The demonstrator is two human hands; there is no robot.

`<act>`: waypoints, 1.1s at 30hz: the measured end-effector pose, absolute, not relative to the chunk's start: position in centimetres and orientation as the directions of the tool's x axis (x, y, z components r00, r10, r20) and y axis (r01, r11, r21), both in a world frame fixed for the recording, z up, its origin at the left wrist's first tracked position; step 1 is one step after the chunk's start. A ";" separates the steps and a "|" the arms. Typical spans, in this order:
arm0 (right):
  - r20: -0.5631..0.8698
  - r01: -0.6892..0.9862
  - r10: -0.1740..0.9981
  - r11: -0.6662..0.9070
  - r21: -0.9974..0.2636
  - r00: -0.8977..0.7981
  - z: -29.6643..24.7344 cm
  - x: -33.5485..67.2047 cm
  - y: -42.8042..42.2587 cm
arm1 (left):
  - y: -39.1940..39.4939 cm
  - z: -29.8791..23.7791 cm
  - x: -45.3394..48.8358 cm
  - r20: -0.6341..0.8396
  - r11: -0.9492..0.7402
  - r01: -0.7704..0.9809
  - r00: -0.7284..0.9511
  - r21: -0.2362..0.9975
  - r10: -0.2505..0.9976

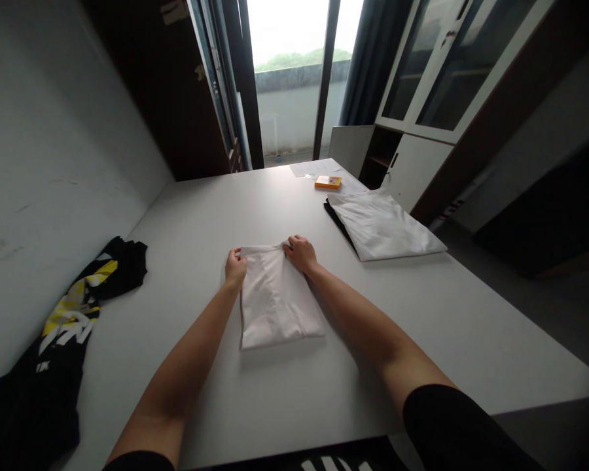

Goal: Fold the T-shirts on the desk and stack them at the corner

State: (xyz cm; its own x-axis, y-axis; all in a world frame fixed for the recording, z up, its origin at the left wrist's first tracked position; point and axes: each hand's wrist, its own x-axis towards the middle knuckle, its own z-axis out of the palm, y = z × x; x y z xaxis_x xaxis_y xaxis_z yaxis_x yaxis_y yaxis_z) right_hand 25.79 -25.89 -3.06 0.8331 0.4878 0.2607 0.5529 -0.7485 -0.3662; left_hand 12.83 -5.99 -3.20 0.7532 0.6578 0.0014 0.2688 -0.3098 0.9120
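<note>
A folded white garment [275, 301] lies in the middle of the white table [422, 327], its long side running away from me. My left hand [235, 267] pinches its far left corner with curled fingers. My right hand [300, 253] grips the far right corner, fingers closed over the cloth edge. Both forearms stretch along either side of the garment.
A black garment with yellow and white print [53, 347] lies crumpled at the table's left edge by the wall. A folded white garment on a black one [380, 226] sits at the right. An orange box [328, 182] and papers [309, 169] lie at the far edge near the window.
</note>
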 end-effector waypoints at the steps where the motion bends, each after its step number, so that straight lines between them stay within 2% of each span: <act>1: 0.267 0.559 0.491 -0.742 -0.370 0.829 -3.1 25.7 -26.0 | -6.5 -3.1 12.4 0.060 -0.376 0.262 0.747 0.889 0.662; 4: 0.313 0.577 0.486 -0.716 -0.394 0.816 -3.2 25.7 -26.3 | -8.0 -2.5 10.9 0.238 -0.584 0.220 0.760 0.782 0.604; 7: 0.387 0.593 0.455 -0.690 -0.416 0.802 -2.9 25.6 -26.8 | -9.8 -2.1 9.7 0.337 -0.759 0.160 0.824 0.631 0.455; 9: 0.442 0.631 0.461 -0.656 -0.414 0.770 -2.6 25.3 -27.0 | -10.7 -2.2 9.3 0.331 -0.834 0.127 0.878 0.537 0.347; 11: 0.473 0.702 0.523 -0.591 -0.399 0.709 -2.3 24.7 -27.1 | -11.1 -2.6 9.3 0.289 -0.880 0.105 0.921 0.462 0.262; 15: 0.378 0.799 0.710 -0.474 -0.369 0.595 -2.8 23.0 -26.1 | -10.1 -3.7 10.0 0.187 -0.921 0.122 0.961 0.370 0.202; 18: 0.272 0.778 0.735 -0.533 -0.334 0.621 -3.5 22.1 -25.3 | -8.6 -4.1 11.1 0.133 -0.928 0.157 0.968 0.337 0.212; 25: 0.085 0.675 0.684 -0.680 -0.287 0.725 -4.0 23.6 -25.9 | -6.7 -4.3 12.9 0.112 -0.923 0.180 0.967 0.340 0.230; 30: 0.010 0.621 0.645 -0.731 -0.283 0.764 -4.0 25.6 -27.2 | -5.2 -4.3 12.2 0.110 -0.921 0.161 0.971 0.354 0.212; 33: 0.011 0.616 0.641 -0.733 -0.288 0.767 -4.3 26.0 -27.4 | -4.4 -4.3 11.8 0.096 -0.916 0.188 0.967 0.355 0.235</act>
State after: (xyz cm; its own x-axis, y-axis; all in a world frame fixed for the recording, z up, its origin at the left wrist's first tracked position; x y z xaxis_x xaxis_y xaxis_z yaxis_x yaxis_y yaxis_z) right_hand 25.97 -27.39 -4.34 0.7673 0.6412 0.0113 0.6165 -0.7327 -0.2883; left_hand 11.77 -4.41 -4.28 0.9672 0.2353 0.0961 0.1875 -0.9158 0.3551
